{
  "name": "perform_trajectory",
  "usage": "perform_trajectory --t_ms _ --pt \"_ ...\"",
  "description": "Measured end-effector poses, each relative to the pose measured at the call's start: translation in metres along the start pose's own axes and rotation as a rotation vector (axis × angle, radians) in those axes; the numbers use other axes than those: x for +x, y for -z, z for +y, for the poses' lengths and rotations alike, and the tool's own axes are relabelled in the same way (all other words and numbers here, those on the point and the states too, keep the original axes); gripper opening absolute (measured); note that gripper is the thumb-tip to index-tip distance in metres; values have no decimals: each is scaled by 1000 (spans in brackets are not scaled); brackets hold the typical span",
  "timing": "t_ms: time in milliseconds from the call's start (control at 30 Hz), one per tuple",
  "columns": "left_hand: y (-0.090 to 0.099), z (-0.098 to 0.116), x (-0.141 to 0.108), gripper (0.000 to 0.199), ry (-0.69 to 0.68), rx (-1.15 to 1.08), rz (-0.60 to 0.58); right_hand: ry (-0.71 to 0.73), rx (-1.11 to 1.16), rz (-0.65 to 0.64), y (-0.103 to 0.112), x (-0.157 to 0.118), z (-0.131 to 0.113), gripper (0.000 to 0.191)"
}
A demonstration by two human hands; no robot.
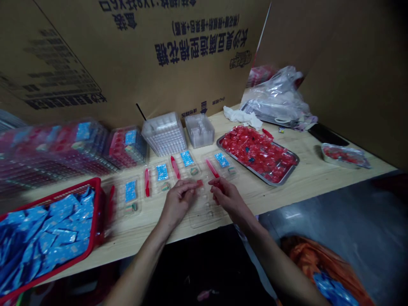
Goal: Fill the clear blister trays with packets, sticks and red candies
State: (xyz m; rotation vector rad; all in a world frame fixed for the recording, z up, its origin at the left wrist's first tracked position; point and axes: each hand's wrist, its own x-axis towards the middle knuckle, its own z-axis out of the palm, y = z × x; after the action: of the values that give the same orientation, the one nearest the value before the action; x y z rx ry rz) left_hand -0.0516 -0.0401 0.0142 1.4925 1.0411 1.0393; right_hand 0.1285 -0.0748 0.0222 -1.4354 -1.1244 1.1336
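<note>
My left hand (181, 199) pinches a small red wrapped piece (199, 183) between thumb and forefinger, over a clear plastic tray (204, 214). Opposite it, my right hand (225, 194) has its fingers curled and closed, a reddish bit showing at them; what it holds is hard to make out. Just beyond the hands lies a filled clear tray (230, 175) with a red pen-like stick (212, 168) and a blue sachet (222, 160). Several similar trays stand in a row to the left. At the right, a metal tray (288, 175) bears many red wrapped pieces (255, 148).
A red basket (97, 199) of blue sachets stands at the left edge. Behind are stacked filled trays (126, 146) and nested clear trays (164, 131). Plastic bags (276, 100), a dark phone-like slab (327, 135) and a wrapped pack (346, 156) lie right. Cardboard (127, 72) walls the back.
</note>
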Motion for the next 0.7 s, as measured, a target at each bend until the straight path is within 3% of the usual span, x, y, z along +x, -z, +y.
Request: perform_trajectory --t_ms 133,300,533,700 --pt "-10 -9 -1 19 -189 323 -67 24 -52 -25 -3 -1 7 18" --pt "-16 -11 6 18 -348 429 -55 26 -35 -43 -5 -2 6 16" --pt "-12 -9 1 13 -399 526 -193 48 -83 -50 -4 -1 6 15" --pt "-8 -12 1 9 -340 419 -42 34 -76 -58 -3 -1 5 15"
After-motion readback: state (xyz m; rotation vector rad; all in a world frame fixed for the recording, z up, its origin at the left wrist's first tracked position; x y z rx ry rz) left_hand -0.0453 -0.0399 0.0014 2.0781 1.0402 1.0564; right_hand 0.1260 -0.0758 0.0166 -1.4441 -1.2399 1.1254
